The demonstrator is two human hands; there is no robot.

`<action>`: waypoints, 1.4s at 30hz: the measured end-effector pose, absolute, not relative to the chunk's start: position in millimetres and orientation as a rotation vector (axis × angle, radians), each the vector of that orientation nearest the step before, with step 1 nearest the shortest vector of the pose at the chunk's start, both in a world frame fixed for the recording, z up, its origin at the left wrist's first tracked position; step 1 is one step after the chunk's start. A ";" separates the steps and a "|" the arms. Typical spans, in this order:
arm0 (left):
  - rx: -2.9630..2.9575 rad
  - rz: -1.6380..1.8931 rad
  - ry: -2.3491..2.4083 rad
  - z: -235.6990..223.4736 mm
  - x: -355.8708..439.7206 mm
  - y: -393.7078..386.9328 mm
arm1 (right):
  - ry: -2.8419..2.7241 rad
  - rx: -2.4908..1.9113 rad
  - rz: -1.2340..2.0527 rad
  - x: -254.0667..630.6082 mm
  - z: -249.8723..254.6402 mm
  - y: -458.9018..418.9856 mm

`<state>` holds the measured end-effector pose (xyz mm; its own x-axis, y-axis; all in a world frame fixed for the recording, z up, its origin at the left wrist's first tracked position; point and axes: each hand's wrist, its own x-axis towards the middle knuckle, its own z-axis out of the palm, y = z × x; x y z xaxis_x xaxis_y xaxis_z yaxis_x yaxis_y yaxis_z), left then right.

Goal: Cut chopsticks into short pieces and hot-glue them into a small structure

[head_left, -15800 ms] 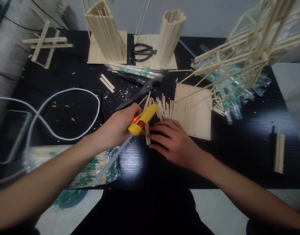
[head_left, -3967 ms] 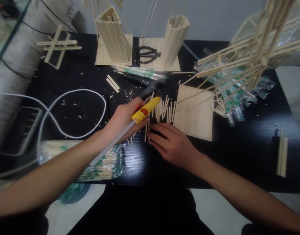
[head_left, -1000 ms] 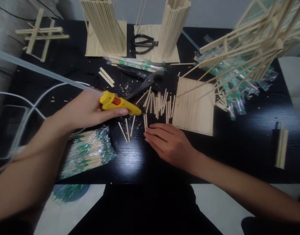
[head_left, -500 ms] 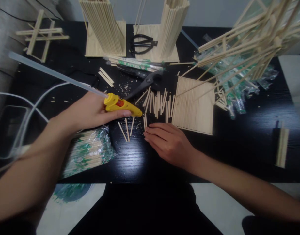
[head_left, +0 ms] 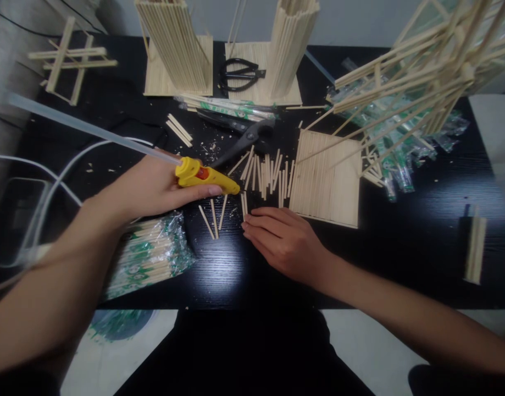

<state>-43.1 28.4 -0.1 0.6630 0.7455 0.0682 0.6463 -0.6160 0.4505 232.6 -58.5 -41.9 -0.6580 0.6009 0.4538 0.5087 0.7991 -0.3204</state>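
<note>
My left hand [head_left: 161, 184] is wrapped round a yellow hot glue gun [head_left: 206, 177], with a long translucent glue stick [head_left: 91, 131] poking out of its back end. The gun's nozzle meets the upper end of two short wooden sticks [head_left: 244, 203] lying side by side. Those sticks' lower ends are pinched by the fingertips of my right hand [head_left: 285, 239], which rests on the black table. Three loose short sticks [head_left: 214, 219] lie to the left, and a pile of short sticks [head_left: 266, 173] lies just beyond my right hand.
A flat stick panel [head_left: 326, 181] lies right of the pile. Pliers [head_left: 246, 137] lie behind the gun. Two stick towers [head_left: 176, 49] stand at the back, and a stick frame [head_left: 421, 71] juts in from the right. Packaged chopsticks [head_left: 149, 256] sit near my left forearm.
Both hands stay in nearly the same place. The back end of the glue stick has swung slightly to the left and down.
</note>
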 end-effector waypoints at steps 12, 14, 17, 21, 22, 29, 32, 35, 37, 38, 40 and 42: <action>2.484 0.332 1.023 6.0 -38.4 26.2 | -2.451 -0.836 0.214 232.5 -41.1 -58.9; 2.492 0.335 1.032 6.2 -38.2 26.1 | -2.454 -0.839 0.222 232.8 -41.7 -58.9; 2.525 0.336 1.094 4.7 -39.5 26.7 | -2.448 -0.829 0.224 233.1 -42.8 -58.8; 2.574 0.339 1.136 3.3 -40.8 27.0 | -2.444 -0.837 0.225 232.7 -42.7 -58.9; 2.586 0.334 1.131 3.6 -40.8 26.8 | -2.445 -0.840 0.224 232.6 -42.5 -59.0; 2.590 0.378 1.156 5.8 -42.1 25.9 | -2.435 -0.837 0.226 232.6 -41.2 -58.7; 2.571 0.368 1.112 4.0 -41.3 26.2 | -2.437 -0.840 0.225 232.5 -41.0 -58.5; 2.573 0.352 1.094 3.5 -40.1 26.3 | -2.437 -0.840 0.214 232.4 -41.5 -58.7; 2.595 0.337 1.108 3.9 -39.8 26.4 | -2.438 -0.838 0.218 232.4 -42.0 -59.0; 2.608 0.327 1.108 4.2 -39.8 26.5 | -2.440 -0.838 0.223 232.4 -42.1 -59.1; 2.630 0.323 1.093 4.8 -39.9 26.9 | -2.444 -0.841 0.237 232.5 -41.9 -59.3; 2.643 0.324 1.069 5.0 -40.0 27.5 | -2.443 -0.846 0.248 232.6 -41.3 -59.3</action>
